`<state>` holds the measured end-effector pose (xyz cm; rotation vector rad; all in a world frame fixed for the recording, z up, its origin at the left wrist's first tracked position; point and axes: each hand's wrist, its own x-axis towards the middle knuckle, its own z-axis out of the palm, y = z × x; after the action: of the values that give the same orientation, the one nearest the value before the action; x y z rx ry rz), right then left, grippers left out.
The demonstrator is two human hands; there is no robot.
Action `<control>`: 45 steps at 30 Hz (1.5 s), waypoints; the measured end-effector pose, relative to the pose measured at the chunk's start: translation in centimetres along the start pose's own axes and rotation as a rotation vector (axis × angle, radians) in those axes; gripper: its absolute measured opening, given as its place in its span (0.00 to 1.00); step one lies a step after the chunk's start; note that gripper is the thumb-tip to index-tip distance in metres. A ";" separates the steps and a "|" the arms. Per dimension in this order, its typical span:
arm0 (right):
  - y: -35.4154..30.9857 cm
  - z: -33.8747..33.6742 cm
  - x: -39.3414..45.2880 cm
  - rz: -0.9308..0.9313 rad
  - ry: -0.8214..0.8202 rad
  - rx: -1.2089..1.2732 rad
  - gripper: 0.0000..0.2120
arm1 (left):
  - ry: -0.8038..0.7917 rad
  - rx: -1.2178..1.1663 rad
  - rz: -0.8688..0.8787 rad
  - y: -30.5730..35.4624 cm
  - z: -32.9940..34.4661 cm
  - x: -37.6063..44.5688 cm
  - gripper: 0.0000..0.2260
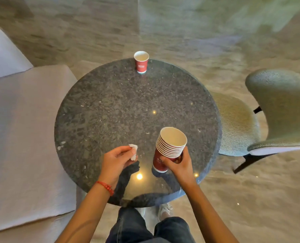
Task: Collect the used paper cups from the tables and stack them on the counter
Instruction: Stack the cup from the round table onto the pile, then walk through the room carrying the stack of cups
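A stack of several red paper cups (169, 146) with white insides is gripped around its lower part by my right hand (179, 163), just above the near right part of the round dark stone table (110, 111). The stack tilts a little to the right. My left hand (116, 160) hovers over the table's near edge and pinches a small crumpled white tissue (133, 150) between its fingertips. One single red paper cup (141, 61) stands upright at the far edge of the table, apart from both hands.
A pale upholstered seat (26, 137) lies close on the left of the table. A green-grey fabric chair (268, 116) stands on the right. The floor (198, 32) is polished beige stone. My legs and shoes show below the table's near edge.
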<state>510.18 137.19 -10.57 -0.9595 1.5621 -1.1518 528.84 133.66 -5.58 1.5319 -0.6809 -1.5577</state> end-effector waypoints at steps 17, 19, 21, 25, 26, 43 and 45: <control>2.5 -13.2 -14.1 -0.008 0.675 0.287 0.27 | -0.576 0.325 -0.048 -6.4 15.2 -6.7 0.09; 3.3 -15.2 -16.3 -0.009 0.739 0.300 0.27 | -0.632 0.353 -0.043 -8.0 17.3 -8.5 0.11; 4.1 -17.4 -18.6 -0.008 0.812 0.306 0.27 | -0.687 0.382 -0.057 -9.7 19.4 -10.3 0.14; 5.6 -21.8 -22.9 -0.004 0.957 0.342 0.27 | -0.809 0.449 -0.089 -13.3 23.5 -14.0 0.07; 6.1 -22.8 -24.0 0.002 0.988 0.348 0.27 | -0.833 0.468 -0.095 -14.2 24.6 -14.9 0.06; 11.5 -39.5 -29.2 0.047 1.254 0.431 0.26 | -1.157 0.566 -0.084 -22.9 43.4 -22.0 0.09; 12.4 -41.9 -27.4 0.050 1.262 0.425 0.27 | -1.146 0.557 -0.087 -24.1 46.5 -21.0 0.07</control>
<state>475.90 175.73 -11.27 0.2228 2.0649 -2.1287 477.12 155.85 -9.48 0.8665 -1.8023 -2.4124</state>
